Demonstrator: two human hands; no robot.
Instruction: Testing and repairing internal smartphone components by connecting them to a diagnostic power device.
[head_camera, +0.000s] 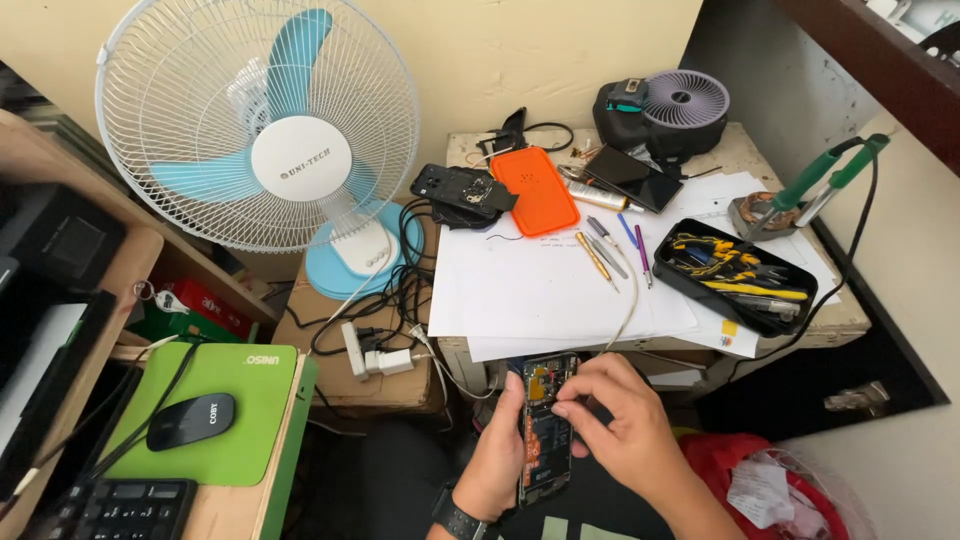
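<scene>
My left hand grips an opened phone with its back cover off, circuit parts showing, held upright below the table's front edge. My right hand rests its fingertips on the upper right side of the phone, pinching at something small there; what it pinches is too small to tell. A dark watch sits on my left wrist.
White paper sheets cover a small table with screwdrivers, an orange phone case, dismantled phones, a black tool tray and a soldering iron stand. A white and blue fan stands left, above a green mouse pad with a mouse.
</scene>
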